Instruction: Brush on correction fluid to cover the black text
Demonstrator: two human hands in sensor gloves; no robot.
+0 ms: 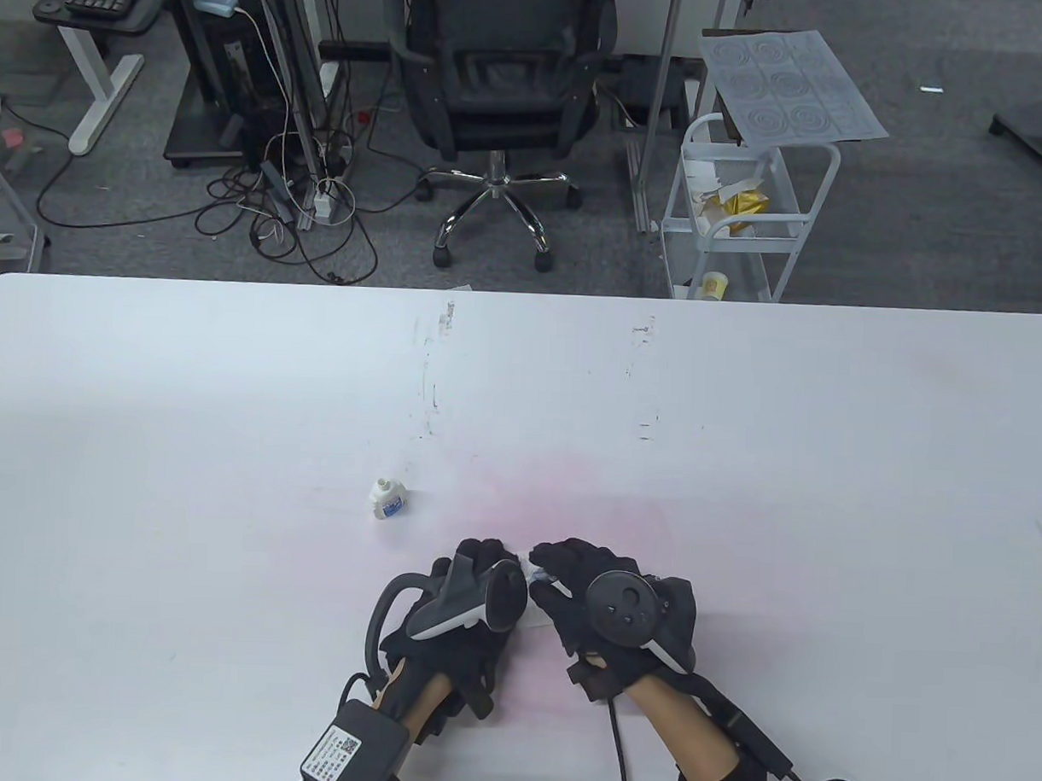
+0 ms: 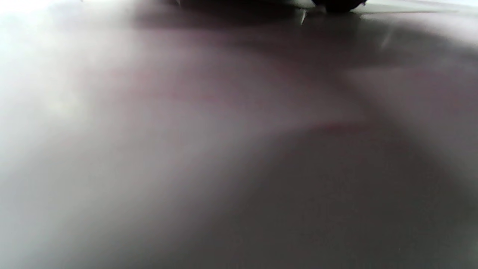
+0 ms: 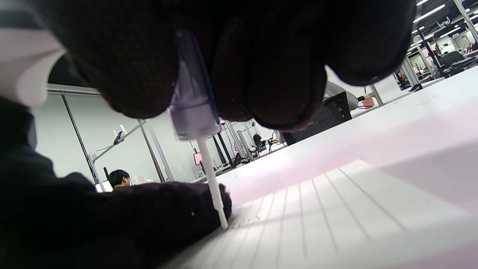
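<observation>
No legible text anywhere.

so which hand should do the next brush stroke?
Right. The right hand pinches the brush cap, tip touching the lined paper. The left hand rests on the paper, apparently steadying it.

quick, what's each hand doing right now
Left hand: rests on the lined paper; grip cannot be told.
Right hand: pinches the brush applicator, tip on the paper.

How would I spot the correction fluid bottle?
Look at the white table. Left of the two gloved hands, the bottle stands alone: small, white, with a blue label and no cap, the only loose thing there.
</observation>
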